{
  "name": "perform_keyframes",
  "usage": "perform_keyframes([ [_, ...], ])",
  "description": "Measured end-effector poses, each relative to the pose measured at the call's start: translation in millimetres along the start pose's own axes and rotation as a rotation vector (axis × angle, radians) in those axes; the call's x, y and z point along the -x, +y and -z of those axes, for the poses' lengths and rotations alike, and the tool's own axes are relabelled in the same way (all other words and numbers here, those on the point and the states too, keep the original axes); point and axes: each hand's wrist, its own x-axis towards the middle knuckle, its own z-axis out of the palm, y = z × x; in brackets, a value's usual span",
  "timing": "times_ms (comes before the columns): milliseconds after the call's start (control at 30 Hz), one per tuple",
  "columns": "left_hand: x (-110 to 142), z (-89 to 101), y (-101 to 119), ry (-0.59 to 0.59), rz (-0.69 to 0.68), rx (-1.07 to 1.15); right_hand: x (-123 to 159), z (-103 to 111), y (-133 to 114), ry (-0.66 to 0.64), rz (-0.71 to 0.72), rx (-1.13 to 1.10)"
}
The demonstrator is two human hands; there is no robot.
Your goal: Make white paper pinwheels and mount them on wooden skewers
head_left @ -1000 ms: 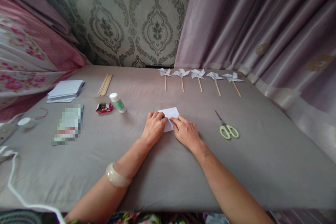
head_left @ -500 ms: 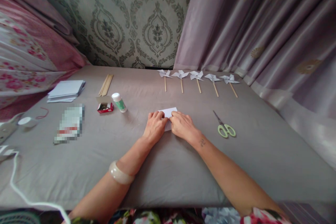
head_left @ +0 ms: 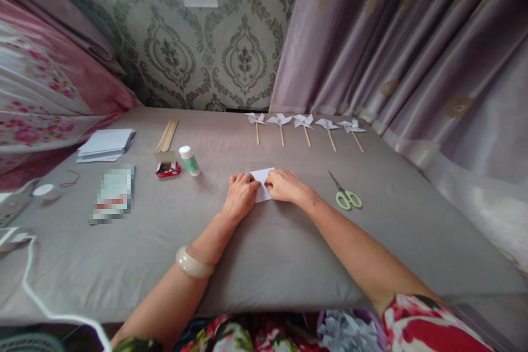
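Observation:
A small white sheet of paper (head_left: 264,191) lies on the cloth-covered table between my hands. My left hand (head_left: 242,195) is closed at the paper's left edge, fingers curled and pressed onto it. From the other side, my right hand (head_left: 284,185) pinches the paper's right part, its fingertips bent inward. A narrow strip of paper shows between the two hands; the rest is hidden under the fingers. Green-handled scissors (head_left: 348,200) lie to the right of my right hand. A white and green glue bottle (head_left: 190,162) stands beyond my left hand.
Several paper pinwheels on sticks (head_left: 304,122) lie in a row at the back. On the left are a paper stack (head_left: 105,144), wooden sticks (head_left: 167,135), a small red box (head_left: 167,169) and a blurred packet (head_left: 113,192). A white cable (head_left: 49,316) crosses the front left.
My hands have drawn slightly apart, uncovering more of the paper between them. The camera view has shifted a little.

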Motion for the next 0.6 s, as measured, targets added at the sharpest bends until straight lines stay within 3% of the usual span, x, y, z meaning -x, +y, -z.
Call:
perform_keyframes([
  [67,-1,0.2,0,0.003,0.002,-0.003,0,-2,7,0.035,-0.029,-0.083],
  [267,-1,1.6,2,0.001,0.022,0.000,14,-21,25,0.364,-0.221,-0.335],
  [600,0,1.3,-1,0.044,0.093,0.038,39,-49,6,0.314,-0.064,-0.424],
])
